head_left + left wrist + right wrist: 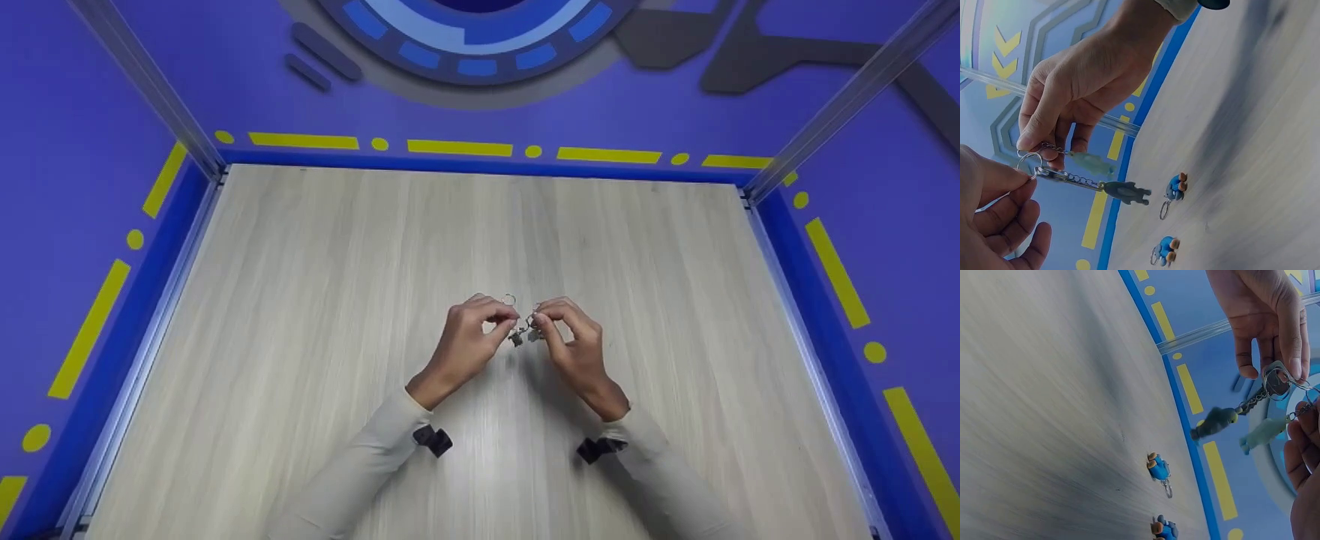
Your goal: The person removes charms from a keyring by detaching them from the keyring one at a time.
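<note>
Above the middle of the pale wood bench point(315, 300), the left hand point(465, 341) pinches a silver key ring point(1028, 162) whose chain carries a dark grey animal-shaped charm point(1126, 192). The right hand point(574, 345) pinches a second chain bearing a pale green charm point(1094, 163), the two hands close together. Two blue figure keychains point(1175, 188) with orange ends lie on the bench.

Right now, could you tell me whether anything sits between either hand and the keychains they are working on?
Nothing visible does. The left hand already pinches the key ring of the dark charm; the right hand pinches the chain of the pale charm.
</note>
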`<state>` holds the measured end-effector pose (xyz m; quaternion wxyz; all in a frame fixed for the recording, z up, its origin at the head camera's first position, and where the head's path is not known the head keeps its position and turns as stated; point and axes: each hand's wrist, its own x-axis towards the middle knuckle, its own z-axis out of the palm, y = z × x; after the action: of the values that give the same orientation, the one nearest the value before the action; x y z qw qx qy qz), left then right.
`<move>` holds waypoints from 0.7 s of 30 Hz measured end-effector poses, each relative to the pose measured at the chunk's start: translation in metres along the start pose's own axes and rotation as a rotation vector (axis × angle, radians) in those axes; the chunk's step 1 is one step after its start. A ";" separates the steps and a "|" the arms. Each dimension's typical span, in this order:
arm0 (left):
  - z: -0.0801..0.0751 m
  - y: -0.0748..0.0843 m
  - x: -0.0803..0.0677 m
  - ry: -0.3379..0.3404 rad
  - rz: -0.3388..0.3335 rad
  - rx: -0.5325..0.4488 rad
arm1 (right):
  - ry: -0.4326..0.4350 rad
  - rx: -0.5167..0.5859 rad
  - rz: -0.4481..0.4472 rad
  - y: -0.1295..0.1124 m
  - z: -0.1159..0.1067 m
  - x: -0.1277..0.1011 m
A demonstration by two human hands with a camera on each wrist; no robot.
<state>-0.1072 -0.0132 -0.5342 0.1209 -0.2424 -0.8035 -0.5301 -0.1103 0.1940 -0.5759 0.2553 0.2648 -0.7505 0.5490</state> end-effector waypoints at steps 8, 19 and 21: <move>0.002 0.000 -0.003 -0.019 0.012 0.028 | 0.000 0.010 -0.037 0.000 0.002 0.001; -0.001 -0.003 -0.003 0.025 -0.033 -0.024 | 0.039 -0.037 -0.059 -0.017 -0.018 0.011; -0.002 -0.004 -0.004 0.024 -0.065 -0.055 | 0.032 -0.058 -0.054 -0.005 -0.026 0.005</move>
<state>-0.1059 -0.0173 -0.5379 0.1066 -0.2132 -0.7946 -0.5584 -0.1082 0.2167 -0.5619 0.2895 0.2688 -0.7545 0.5240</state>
